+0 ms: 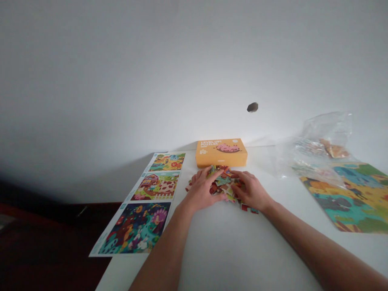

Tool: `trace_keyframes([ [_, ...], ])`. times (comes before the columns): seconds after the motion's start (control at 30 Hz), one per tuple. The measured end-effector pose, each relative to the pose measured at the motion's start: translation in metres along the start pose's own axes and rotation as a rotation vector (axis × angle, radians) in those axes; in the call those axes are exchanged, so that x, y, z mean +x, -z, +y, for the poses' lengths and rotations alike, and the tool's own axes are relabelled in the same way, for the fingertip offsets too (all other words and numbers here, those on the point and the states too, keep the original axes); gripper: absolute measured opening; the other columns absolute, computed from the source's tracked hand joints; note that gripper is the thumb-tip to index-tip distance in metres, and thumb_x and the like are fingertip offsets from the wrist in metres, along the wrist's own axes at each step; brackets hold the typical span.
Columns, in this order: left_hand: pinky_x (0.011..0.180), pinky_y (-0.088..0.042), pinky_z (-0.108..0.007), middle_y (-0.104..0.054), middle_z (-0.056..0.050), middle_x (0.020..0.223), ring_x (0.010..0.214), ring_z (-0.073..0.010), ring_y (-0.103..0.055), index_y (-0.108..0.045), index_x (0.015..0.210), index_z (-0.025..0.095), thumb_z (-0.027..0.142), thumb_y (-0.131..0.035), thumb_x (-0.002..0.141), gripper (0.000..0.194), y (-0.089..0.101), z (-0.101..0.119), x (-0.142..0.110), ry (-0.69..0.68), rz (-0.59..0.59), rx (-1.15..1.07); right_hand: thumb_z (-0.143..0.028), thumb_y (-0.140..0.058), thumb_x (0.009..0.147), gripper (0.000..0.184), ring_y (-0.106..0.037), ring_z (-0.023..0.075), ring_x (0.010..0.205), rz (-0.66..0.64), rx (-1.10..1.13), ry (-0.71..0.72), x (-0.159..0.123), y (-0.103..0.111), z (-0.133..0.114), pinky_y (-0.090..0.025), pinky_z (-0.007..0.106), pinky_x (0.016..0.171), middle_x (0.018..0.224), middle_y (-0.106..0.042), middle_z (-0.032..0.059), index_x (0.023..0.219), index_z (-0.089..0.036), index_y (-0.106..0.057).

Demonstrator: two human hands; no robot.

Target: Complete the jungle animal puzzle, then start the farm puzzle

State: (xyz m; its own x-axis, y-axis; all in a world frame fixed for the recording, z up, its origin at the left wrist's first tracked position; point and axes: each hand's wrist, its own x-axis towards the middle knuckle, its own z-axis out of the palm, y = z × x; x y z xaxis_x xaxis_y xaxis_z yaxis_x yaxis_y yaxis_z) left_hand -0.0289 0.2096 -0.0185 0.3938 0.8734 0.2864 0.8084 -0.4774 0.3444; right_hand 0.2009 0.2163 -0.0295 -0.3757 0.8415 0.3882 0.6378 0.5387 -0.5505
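Observation:
A heap of colourful jigsaw puzzle pieces (pixel 223 183) lies on the white table, just in front of a yellow puzzle box (pixel 220 156). My left hand (pixel 202 190) rests over the left side of this heap, fingers spread and thumb pointing inward. From the right, my right hand (pixel 249 188) reaches onto the pieces with its fingers apart and slightly bent. Both hands touch the heap and cover parts of it. I see no piece lifted in either hand.
On the left lies a sheet with three printed pictures (pixel 138 226), reaching over the table's edge. To the right is an assembled animal puzzle (pixel 360 202), partly under a clear plastic bag (pixel 327 141) holding pieces. A white wall (pixel 151 81) with a hole stands behind.

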Motion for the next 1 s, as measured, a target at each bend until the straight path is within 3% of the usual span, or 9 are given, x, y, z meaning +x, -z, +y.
trace_keyframes([
  [0.17, 0.111, -0.033, -0.053, -0.036, -0.009, 0.15, 0.138, -0.0338, -0.036, -0.051, 0.138, 0.037, 0.061, -0.073, 0.074, 0.072, -0.003, -0.003, 0.0, 0.005, 0.003, 0.037, -0.037, -0.062, 0.085, 0.059, -0.052, 0.0275, 0.122, -0.109, -0.004, 0.13, -0.002, 0.005, -0.009, -0.04, 0.047, 0.105, 0.131, -0.06, 0.0125, 0.14, -0.021, -0.048],
  [0.33, 0.109, -0.035, -0.053, -0.041, -0.009, 0.147, 0.136, -0.0336, -0.038, -0.057, 0.132, 0.033, 0.056, -0.075, 0.074, 0.065, -0.005, -0.008, 0.001, 0.043, 0.049, 0.05, -0.056, -0.078, 0.067, 0.097, -0.041, 0.0369, 0.132, -0.223, -0.118, 0.197, -0.002, 0.008, -0.01, -0.02, 0.064, 0.111, 0.143, -0.051, 0.0131, 0.149, -0.028, -0.037],
  [0.5, 0.108, -0.036, -0.053, -0.046, -0.006, 0.143, 0.133, -0.0316, -0.043, -0.066, 0.113, 0.031, 0.043, -0.075, 0.077, 0.039, -0.002, -0.009, 0.002, 0.08, 0.091, 0.034, -0.044, -0.066, 0.083, 0.059, -0.052, 0.0314, 0.124, -0.162, -0.165, 0.088, 0.0, 0.007, -0.003, -0.021, 0.064, 0.11, 0.134, -0.059, 0.0113, 0.138, -0.028, -0.051],
  [0.67, 0.107, -0.04, -0.049, -0.048, -0.008, 0.141, 0.134, -0.0296, -0.045, -0.065, 0.104, 0.025, 0.024, -0.069, 0.08, 0.024, 0.003, -0.006, 0.002, 0.073, 0.069, -0.057, -0.039, -0.063, 0.088, 0.045, -0.056, 0.029, 0.12, -0.089, -0.183, 0.059, 0.002, 0.001, 0.011, -0.032, 0.056, 0.107, 0.13, -0.062, 0.0102, 0.131, -0.027, -0.056],
  [0.77, 0.11, -0.04, -0.045, -0.051, -0.008, 0.136, 0.134, -0.0267, -0.045, -0.064, 0.106, 0.024, 0.015, -0.064, 0.08, 0.027, 0.004, -0.005, 0.002, 0.041, 0.084, -0.107, -0.037, -0.063, 0.089, 0.042, -0.058, 0.0266, 0.116, -0.032, -0.143, 0.07, 0.003, -0.004, 0.017, -0.04, 0.048, 0.103, 0.128, -0.063, 0.0103, 0.129, -0.024, -0.058],
  [0.9, 0.112, -0.038, -0.038, -0.051, -0.008, 0.134, 0.131, -0.022, -0.048, -0.059, 0.121, 0.025, 0.006, -0.057, 0.077, 0.047, 0.006, -0.003, 0.002, -0.017, 0.116, -0.151, -0.038, -0.062, 0.089, 0.04, -0.059, 0.0259, 0.115, 0.027, -0.089, 0.058, 0.003, -0.005, 0.017, -0.045, 0.044, 0.1, 0.126, -0.063, 0.01, 0.126, -0.023, -0.059],
  [1.0, 0.113, -0.035, -0.046, -0.048, -0.01, 0.139, 0.134, -0.0269, -0.044, -0.054, 0.132, 0.026, 0.015, -0.062, 0.079, 0.056, 0.005, -0.002, 0.002, 0.023, 0.106, -0.073, -0.04, -0.062, 0.089, 0.041, -0.061, 0.0257, 0.112, 0.094, -0.073, 0.03, 0.003, -0.003, 0.014, -0.047, 0.044, 0.098, 0.124, -0.064, 0.0094, 0.126, -0.023, -0.058],
])
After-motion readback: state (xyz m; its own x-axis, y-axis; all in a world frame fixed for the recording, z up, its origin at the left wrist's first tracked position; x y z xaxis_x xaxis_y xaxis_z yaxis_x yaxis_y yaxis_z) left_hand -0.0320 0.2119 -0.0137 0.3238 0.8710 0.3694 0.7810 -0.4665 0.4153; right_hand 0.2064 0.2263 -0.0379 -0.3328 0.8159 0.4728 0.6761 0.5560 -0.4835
